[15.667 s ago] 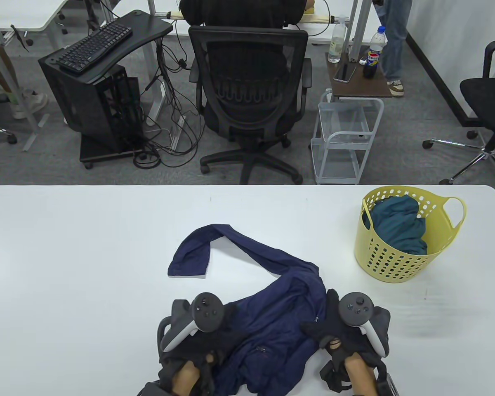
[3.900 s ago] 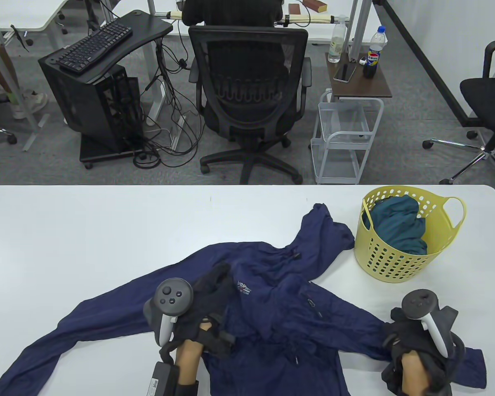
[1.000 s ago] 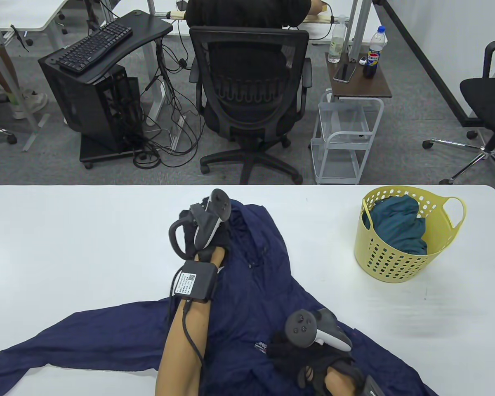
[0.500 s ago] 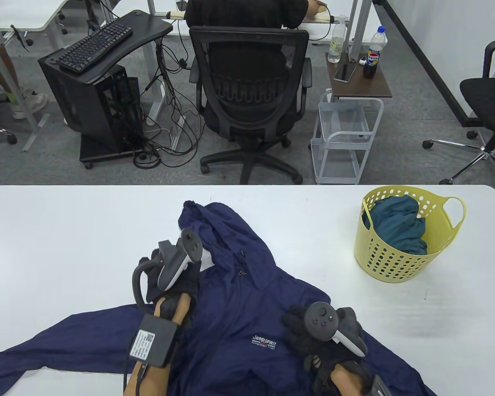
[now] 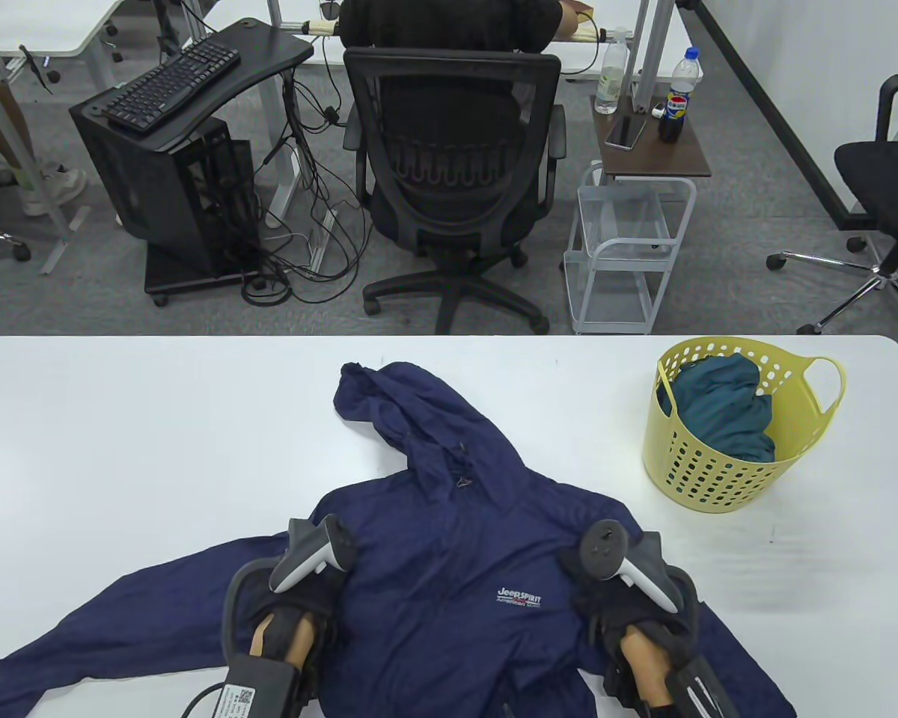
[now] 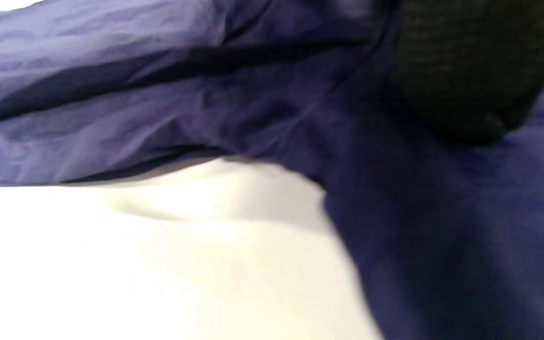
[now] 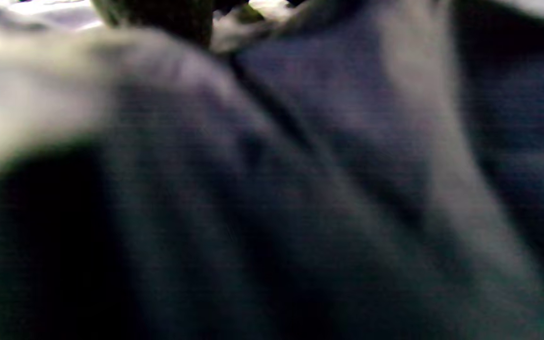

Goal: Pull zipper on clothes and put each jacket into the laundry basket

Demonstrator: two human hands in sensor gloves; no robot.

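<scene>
One teal jacket [image 5: 722,407] is already in the yellow basket [image 5: 707,479]; the navy jacket [image 5: 434,568] lies spread front-up mid-table, hood far side, w/ its zip apparently not yet run. Vs 0.5 s ago, left hand [image 5: 299,591] has dropped back from the hood; right hand [image 5: 617,591] has shifted toward the shoulder. Both rest on fabric; grip can't tell.

Left hand [image 5: 299,598] low at 7 o'clock, palm down, right hand [image 5: 617,598] low at 5 o'clock, palm down, finger curl hidden under both trackers, forearms entering from 6 o'clock
</scene>
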